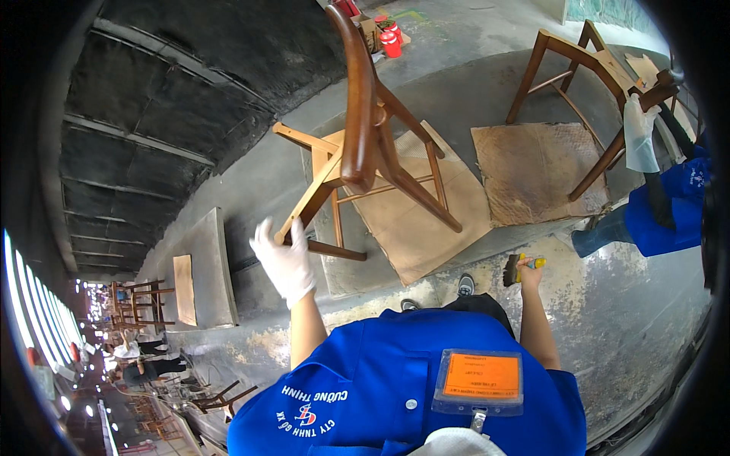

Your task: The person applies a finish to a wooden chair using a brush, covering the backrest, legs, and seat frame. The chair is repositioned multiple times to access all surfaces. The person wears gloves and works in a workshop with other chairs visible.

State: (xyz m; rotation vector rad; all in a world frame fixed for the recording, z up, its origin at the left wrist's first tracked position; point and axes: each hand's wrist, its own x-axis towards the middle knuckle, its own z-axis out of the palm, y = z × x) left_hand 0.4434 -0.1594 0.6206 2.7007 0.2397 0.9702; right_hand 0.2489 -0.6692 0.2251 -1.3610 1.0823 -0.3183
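My left hand (285, 262), in a white glove, is closed on the near corner of a brown wooden chair's seat frame. The chair (357, 121) stands on brown cardboard. Its curved backrest is dark and glossy, while the seat rails are paler. Low at my right side, my bare right hand (529, 275) grips a wide brush (512, 270) with dark bristles and a yellow handle. The brush is apart from the chair.
At right, a co-worker's gloved hand (640, 125) touches a second wooden chair (574, 57) beside another cardboard sheet (536, 171). Red containers (390, 43) stand at the back. A grey panel (205, 266) with cardboard lies at left; more chairs (141, 300) stand beyond.
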